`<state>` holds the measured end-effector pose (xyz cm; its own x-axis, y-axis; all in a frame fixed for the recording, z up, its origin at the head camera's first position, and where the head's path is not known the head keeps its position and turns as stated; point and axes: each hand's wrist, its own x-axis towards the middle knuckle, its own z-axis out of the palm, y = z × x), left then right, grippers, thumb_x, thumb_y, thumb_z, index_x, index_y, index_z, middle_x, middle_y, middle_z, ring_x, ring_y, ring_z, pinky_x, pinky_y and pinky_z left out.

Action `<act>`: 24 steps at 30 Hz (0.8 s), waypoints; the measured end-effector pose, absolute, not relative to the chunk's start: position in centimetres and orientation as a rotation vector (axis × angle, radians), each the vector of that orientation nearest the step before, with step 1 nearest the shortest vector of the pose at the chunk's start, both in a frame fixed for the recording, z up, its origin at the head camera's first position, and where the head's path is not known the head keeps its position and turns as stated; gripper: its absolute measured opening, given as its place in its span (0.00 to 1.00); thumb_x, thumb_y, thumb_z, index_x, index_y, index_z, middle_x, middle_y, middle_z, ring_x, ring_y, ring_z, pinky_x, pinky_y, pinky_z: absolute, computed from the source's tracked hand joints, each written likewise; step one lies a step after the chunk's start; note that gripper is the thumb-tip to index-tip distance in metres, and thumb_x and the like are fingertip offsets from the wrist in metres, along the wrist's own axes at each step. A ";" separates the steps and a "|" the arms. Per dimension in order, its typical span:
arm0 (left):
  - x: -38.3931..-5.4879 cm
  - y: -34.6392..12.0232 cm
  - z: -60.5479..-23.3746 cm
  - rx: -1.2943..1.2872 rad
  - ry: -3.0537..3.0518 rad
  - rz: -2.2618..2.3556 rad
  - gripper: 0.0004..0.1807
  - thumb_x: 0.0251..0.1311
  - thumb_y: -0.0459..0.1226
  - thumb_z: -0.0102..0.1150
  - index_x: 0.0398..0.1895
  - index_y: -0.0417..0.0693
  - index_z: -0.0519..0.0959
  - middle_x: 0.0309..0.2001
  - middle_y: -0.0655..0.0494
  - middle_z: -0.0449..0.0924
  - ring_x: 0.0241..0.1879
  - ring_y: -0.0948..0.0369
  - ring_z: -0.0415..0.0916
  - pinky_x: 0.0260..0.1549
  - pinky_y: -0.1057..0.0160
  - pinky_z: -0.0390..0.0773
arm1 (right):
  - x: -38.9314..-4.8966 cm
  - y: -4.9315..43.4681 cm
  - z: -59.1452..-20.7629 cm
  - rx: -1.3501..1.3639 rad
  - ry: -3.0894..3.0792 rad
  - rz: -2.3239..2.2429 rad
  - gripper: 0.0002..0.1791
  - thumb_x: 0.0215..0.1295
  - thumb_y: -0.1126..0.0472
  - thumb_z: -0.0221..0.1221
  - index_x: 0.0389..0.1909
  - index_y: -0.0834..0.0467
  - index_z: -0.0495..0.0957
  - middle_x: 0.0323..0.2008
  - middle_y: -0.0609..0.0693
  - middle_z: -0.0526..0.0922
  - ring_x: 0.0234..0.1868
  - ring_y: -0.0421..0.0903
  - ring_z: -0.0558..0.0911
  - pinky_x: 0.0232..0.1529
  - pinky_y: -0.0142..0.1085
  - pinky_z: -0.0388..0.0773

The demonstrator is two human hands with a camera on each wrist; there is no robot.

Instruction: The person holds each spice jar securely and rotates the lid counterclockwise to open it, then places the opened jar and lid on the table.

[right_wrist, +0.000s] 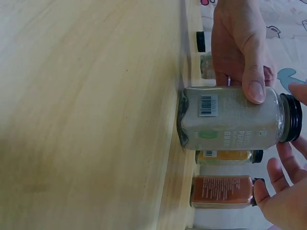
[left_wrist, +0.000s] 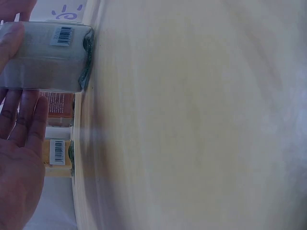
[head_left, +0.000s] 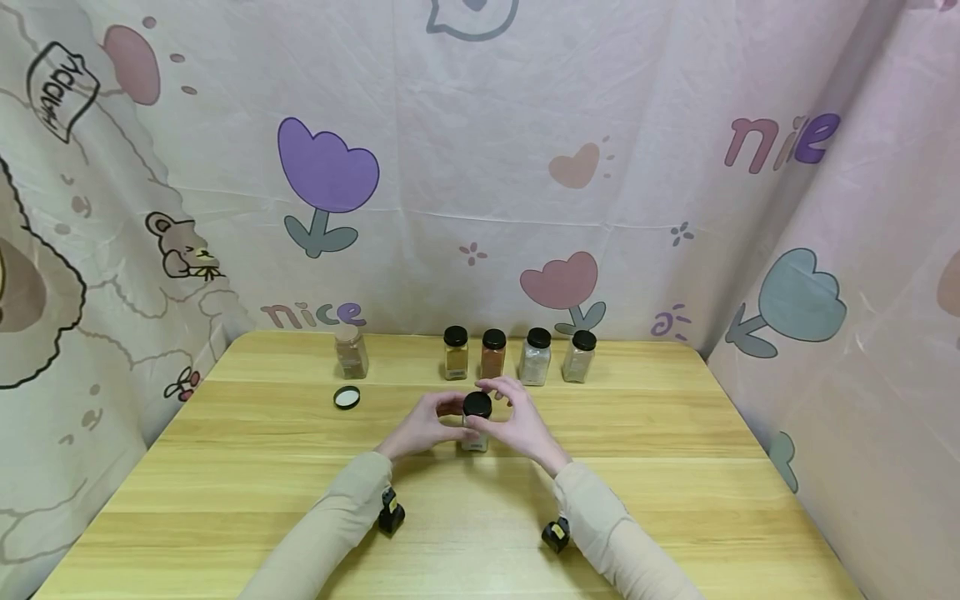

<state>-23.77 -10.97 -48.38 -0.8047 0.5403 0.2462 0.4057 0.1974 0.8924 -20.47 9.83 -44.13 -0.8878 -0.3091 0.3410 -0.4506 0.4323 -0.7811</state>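
Note:
A square glass spice jar [head_left: 476, 443] with pale grey contents stands upright on the table in front of me, its black lid [head_left: 477, 403] on top. From the left, my left hand [head_left: 423, 427] grips its body, the thumb lying along the front face in the right wrist view. My right hand [head_left: 521, 425] pinches the lid from the right, thumb on one side and fingers on the other. Barcode and printed label show on the jar [right_wrist: 240, 120] in the right wrist view. The left wrist view cuts off the lid.
Along the back edge stand black-lidded jars: a yellow one [head_left: 456, 357], a red-brown one [head_left: 492, 358], a white one [head_left: 535, 360] and a pale one [head_left: 578, 360]. At back left, a brown-filled jar [head_left: 352, 357] has no black lid; a loose lid [head_left: 347, 397] lies before it, white inside facing up.

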 end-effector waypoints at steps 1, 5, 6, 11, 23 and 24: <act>-23.8 -11.0 -48.4 0.930 2.332 1.678 0.29 0.55 0.35 0.74 0.61 0.39 0.77 0.57 0.41 0.83 0.56 0.46 0.81 0.62 0.46 0.79 | -20.4 9.8 -44.1 0.663 -2.536 1.457 0.30 0.54 0.57 0.75 0.59 0.54 0.79 0.52 0.52 0.80 0.52 0.51 0.74 0.54 0.43 0.71; -23.7 -11.0 -48.3 0.933 2.331 1.681 0.29 0.55 0.35 0.74 0.60 0.39 0.77 0.57 0.41 0.83 0.56 0.46 0.81 0.62 0.46 0.79 | -20.4 9.7 -44.2 0.625 -2.534 1.466 0.30 0.52 0.57 0.76 0.58 0.54 0.79 0.49 0.52 0.79 0.50 0.53 0.72 0.54 0.50 0.70; -23.7 -10.9 -48.3 0.934 2.330 1.683 0.29 0.54 0.35 0.75 0.60 0.39 0.78 0.56 0.42 0.83 0.56 0.46 0.81 0.62 0.46 0.79 | -20.4 9.6 -44.2 0.618 -2.531 1.466 0.30 0.52 0.56 0.76 0.57 0.55 0.79 0.49 0.52 0.79 0.49 0.52 0.72 0.54 0.50 0.70; -23.8 -10.9 -48.4 0.947 2.330 1.681 0.26 0.55 0.35 0.75 0.57 0.40 0.79 0.54 0.43 0.84 0.55 0.47 0.82 0.62 0.45 0.79 | -20.5 9.5 -44.2 0.629 -2.510 1.439 0.26 0.52 0.57 0.76 0.52 0.56 0.81 0.47 0.52 0.81 0.47 0.52 0.74 0.51 0.45 0.71; -23.5 -11.0 -48.2 0.921 2.334 1.678 0.28 0.55 0.35 0.74 0.60 0.38 0.78 0.56 0.41 0.83 0.55 0.47 0.82 0.62 0.46 0.79 | -20.4 9.7 -44.3 0.654 -2.548 1.456 0.32 0.53 0.57 0.76 0.59 0.58 0.79 0.53 0.52 0.80 0.52 0.52 0.74 0.57 0.53 0.73; -23.5 -11.0 -48.2 0.927 2.334 1.678 0.29 0.55 0.35 0.74 0.60 0.38 0.78 0.56 0.41 0.83 0.55 0.47 0.82 0.62 0.47 0.80 | -20.4 9.6 -44.3 0.640 -2.546 1.458 0.32 0.52 0.57 0.76 0.59 0.57 0.79 0.52 0.52 0.80 0.51 0.53 0.73 0.57 0.54 0.72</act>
